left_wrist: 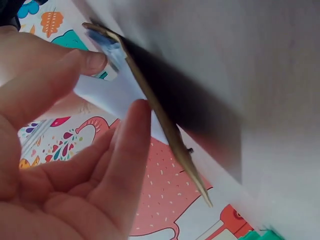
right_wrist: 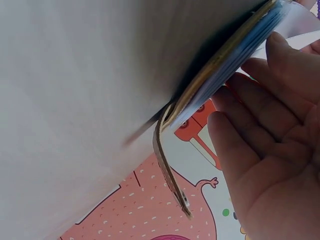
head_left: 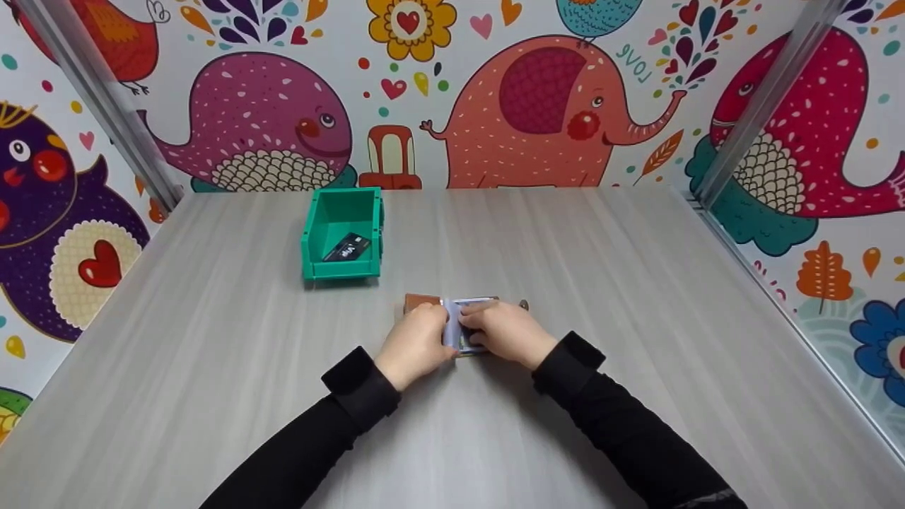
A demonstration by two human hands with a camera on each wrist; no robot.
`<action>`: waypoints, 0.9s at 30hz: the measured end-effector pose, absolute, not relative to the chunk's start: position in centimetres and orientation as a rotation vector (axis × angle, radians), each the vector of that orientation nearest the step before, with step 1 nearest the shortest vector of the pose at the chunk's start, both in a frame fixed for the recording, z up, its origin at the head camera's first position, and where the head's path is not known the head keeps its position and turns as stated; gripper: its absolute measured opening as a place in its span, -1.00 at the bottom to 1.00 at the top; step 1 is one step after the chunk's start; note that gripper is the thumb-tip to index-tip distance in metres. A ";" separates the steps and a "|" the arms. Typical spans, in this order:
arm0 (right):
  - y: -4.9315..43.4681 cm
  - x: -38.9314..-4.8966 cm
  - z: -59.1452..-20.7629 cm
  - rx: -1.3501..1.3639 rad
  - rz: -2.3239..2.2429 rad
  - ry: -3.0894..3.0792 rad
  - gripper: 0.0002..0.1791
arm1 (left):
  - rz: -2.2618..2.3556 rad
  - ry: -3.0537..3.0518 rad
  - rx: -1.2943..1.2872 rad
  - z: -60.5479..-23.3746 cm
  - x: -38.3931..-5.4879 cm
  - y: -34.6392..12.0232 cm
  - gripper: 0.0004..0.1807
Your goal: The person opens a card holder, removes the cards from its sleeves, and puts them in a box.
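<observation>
Lying unfolded between the hands, brown leather-look card wallet ran left to right along its long axis, bent closure tab jutting past right hand. Left hand lightly held a raised, milky plastic sleeve between thumb and finger; right, fingers loosely extended, only touched thin, stacked rectangular sleeves.

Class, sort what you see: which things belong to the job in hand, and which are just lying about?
Belongs to the job:
brown holder
its pale inner leaves
left hand and right hand, both at the holder

Apparently lying about:
green bin, untouched
black card inside it, possibly connected
</observation>
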State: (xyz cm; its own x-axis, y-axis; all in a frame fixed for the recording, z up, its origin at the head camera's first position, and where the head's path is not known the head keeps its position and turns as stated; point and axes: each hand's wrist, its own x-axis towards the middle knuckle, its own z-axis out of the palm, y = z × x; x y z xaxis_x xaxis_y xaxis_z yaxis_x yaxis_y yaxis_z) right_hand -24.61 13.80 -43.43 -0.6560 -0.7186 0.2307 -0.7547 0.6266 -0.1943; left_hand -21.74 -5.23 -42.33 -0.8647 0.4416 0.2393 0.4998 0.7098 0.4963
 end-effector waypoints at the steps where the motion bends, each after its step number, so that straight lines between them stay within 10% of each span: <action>1: 13.8 -24.6 -43.4 1.237 0.416 -2.712 -0.73 | -0.839 -2.809 -0.770 -42.4 -21.8 -5.2 -0.67; 27: 14.7 -24.7 -43.4 1.216 0.541 -2.717 -0.62 | -0.711 -2.834 -0.692 -43.2 -21.8 -4.7 -0.73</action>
State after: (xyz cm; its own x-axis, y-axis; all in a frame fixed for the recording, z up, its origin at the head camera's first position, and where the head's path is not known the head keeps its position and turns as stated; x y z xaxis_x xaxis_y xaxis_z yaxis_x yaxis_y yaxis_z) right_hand -24.74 14.67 -43.38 -0.6712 -0.6987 0.2477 -0.7403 0.6142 -0.2735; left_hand -21.83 -4.71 -43.17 -0.8847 0.3999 0.2397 0.4657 0.7828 0.4127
